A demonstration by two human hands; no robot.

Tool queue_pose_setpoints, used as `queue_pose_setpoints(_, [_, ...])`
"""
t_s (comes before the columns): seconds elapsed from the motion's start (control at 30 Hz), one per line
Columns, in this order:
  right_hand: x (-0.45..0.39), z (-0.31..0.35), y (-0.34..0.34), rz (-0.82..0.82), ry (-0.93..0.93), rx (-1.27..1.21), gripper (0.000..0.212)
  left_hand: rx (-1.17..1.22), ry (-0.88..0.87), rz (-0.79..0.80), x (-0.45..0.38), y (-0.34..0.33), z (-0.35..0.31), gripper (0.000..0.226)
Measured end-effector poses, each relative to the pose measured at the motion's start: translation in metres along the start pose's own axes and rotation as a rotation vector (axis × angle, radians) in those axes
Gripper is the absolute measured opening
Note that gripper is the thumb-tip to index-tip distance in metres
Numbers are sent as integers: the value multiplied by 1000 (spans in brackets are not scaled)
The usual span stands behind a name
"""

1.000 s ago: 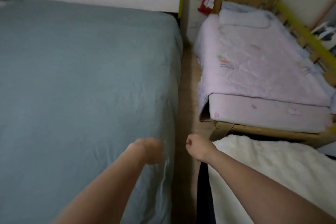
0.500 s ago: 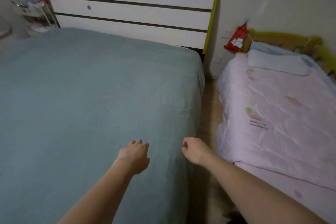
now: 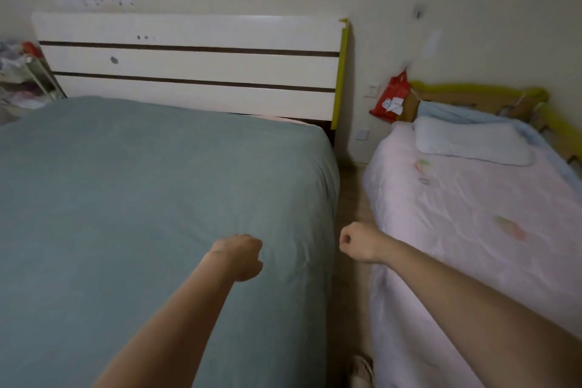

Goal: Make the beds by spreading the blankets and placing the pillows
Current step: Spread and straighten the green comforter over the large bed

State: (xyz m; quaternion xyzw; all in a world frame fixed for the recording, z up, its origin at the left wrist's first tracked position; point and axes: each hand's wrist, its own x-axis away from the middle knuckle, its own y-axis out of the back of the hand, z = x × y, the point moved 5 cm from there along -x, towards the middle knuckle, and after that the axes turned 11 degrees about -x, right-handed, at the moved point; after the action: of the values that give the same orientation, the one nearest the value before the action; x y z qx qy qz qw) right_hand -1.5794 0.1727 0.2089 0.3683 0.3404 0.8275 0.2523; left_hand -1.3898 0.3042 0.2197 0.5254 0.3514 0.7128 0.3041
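A large bed under a smooth grey-green blanket (image 3: 132,198) fills the left, with no pillow in sight on it. The small bed on the right has a pink blanket (image 3: 466,230) spread over it and a pale blue pillow (image 3: 472,145) at its head. My left hand (image 3: 240,257) hangs just above the green blanket near its right edge; its fingers curl under, out of sight, and no fold of cloth rises into it. Over the gap between the beds, my right hand (image 3: 357,242) is a fist with nothing in it.
A white headboard (image 3: 189,63) with dark stripes backs the large bed. A narrow strip of wooden floor (image 3: 349,198) runs between the beds. A red bag (image 3: 392,98) hangs by the small bed's yellow-padded wooden frame (image 3: 472,90). A cluttered shelf (image 3: 22,72) stands at far left.
The view has risen and moved forward along the gap toward the headboards. The white fluffy cover at lower right has left the view. My left hand's fingers have curled under.
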Motion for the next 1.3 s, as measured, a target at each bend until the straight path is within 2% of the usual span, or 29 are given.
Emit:
queue_pose_setpoints(0.17, [-93, -63, 100, 20, -16, -9, 25, -32, -30, 0, -115, 98, -25, 47])
queue_pose_setpoints(0.37, [-194, -132, 213, 27, -64, 21, 17, -18, -119, 10, -232, 200, -54, 47])
queue_pose_setpoints(0.53, [-288, -148, 261, -29, -83, 44, 38, -51, -128, 49, -321, 235, -40, 48])
queue_pose_setpoints(0.63, [-358, -152, 278, 2, -105, -5, 32, -86, -97, 81, -390, 252, -20, 48])
queue_pose_setpoints(0.83, [-512, -153, 292, 35, -105, -48, 27, -63, -46, 55, -553, 283, 22, 45])
queue_pose_setpoints(0.97, [-621, -169, 275, 23, -108, -94, 17, -48, -16, -11, -667, 285, 28, 38])
queue_pose_setpoints(1.1, [-724, -200, 240, 47, -100, -114, 22, -33, 22, -24, -768, 267, 22, 33])
queue_pose_setpoints(1.3, [-870, -240, 194, 8, -35, -192, 24, 63, 76, -37, -909, 224, 14, 45])
